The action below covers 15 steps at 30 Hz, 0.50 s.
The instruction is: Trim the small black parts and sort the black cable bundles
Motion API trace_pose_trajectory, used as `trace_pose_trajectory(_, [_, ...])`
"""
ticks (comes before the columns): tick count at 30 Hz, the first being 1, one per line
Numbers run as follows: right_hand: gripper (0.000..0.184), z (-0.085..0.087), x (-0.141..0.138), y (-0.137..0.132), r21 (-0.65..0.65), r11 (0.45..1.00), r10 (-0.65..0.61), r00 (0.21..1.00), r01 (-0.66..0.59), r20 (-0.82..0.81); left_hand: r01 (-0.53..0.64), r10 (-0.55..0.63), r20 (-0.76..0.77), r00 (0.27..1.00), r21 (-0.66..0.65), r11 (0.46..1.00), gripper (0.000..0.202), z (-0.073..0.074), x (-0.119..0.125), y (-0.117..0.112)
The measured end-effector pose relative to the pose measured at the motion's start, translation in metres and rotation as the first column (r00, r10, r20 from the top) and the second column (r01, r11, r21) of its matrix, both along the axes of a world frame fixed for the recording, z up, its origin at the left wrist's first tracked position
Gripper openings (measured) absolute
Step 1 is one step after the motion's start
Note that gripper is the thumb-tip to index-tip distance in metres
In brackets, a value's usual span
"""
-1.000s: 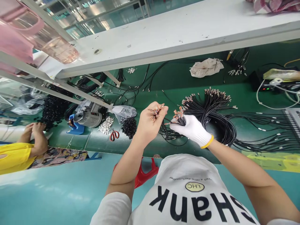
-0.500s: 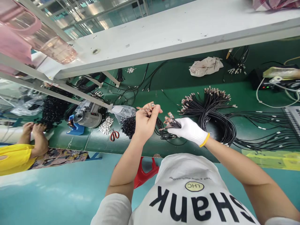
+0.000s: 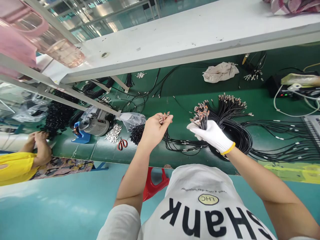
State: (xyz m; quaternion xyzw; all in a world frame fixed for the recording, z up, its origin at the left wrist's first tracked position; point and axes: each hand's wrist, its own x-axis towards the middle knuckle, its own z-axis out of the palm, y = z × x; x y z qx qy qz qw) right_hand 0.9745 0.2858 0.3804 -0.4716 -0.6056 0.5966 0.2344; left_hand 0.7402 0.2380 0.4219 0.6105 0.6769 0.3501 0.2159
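Observation:
My bare left hand point(image 3: 154, 129) is pinched shut on a small cluster of copper-coloured metal terminals point(image 3: 163, 117) held up at the fingertips. My right hand point(image 3: 212, 135), in a white glove with a yellow cuff, is closed round a bunch of thin black cables point(image 3: 203, 117) whose metal-tipped ends stick up above the fist. The two hands are apart, over the front part of the green workbench point(image 3: 180, 110). The cables' loose lengths trail down to the bench between the hands. Behind the gloved hand lies a big coil of black cables with metal ends point(image 3: 230, 110).
Red scissors point(image 3: 121, 143), a pile of silver parts point(image 3: 113, 133), black parts point(image 3: 137, 134) and a plastic bag point(image 3: 131, 119) lie to the left, by a small grey machine point(image 3: 93, 123). A white shelf point(image 3: 190, 36) overhangs. Another person's arm in yellow point(image 3: 22, 160) is far left.
My gloved right hand has swung right and up, turning the cable ends upright, so the hands are farther apart. My left hand still holds the terminals, slightly lower.

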Motion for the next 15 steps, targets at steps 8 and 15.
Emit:
trace_pose_trajectory(8, [0.046,0.000,-0.003,-0.003,-0.018,0.997,0.073,0.996,-0.073,0.044,-0.114,0.113,0.014,0.993,0.029,0.993,0.044,0.004,0.000,0.000])
trace_pose_trajectory(15, [0.044,-0.005,-0.012,-0.007,-0.022,0.982,0.189,0.977,-0.188,0.095,-0.118,0.113,0.207,0.972,0.007,0.993,0.047,0.003,0.003,-0.002])
